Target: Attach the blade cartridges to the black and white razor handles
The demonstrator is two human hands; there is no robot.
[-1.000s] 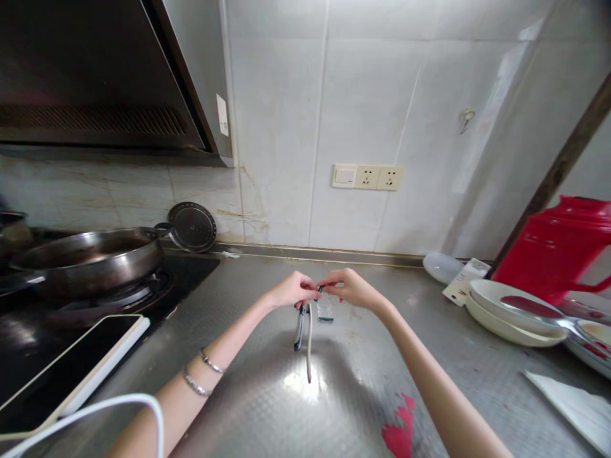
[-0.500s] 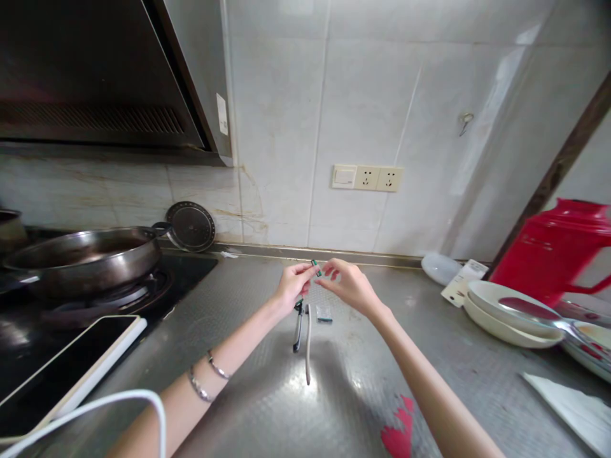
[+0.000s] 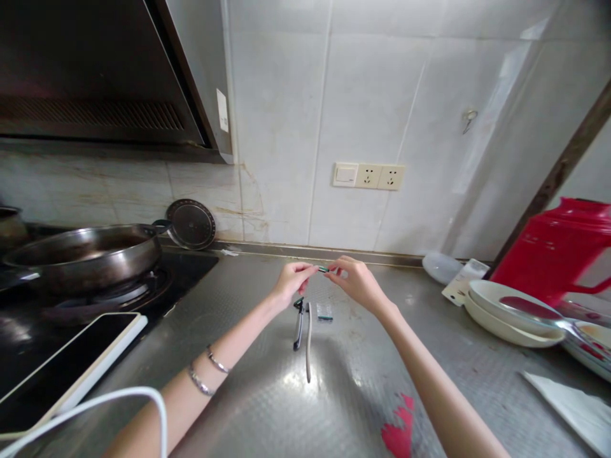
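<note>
Ends of a green piece [image 3: 323,269] are pinched by left hand [image 3: 289,280] and right hand [image 3: 357,282] beyond the dark handle [image 3: 298,329], seemingly for steadiness.

There were two bare hands [image 3: 290,283] [image 3: 357,283], one slim beige stick [image 3: 309,353], two silver metal bracelets [image 3: 217,362] [image 3: 199,383] and two square cream plastic sockets [image 3: 368,176] [image 3: 392,177].

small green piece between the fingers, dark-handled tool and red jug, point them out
Small green piece [image 3: 323,269]: head view, its visible middle.
Dark-handled tool [image 3: 298,332]: head view, on its handle.
Red jug [image 3: 548,256]: head view, on its body.
</note>
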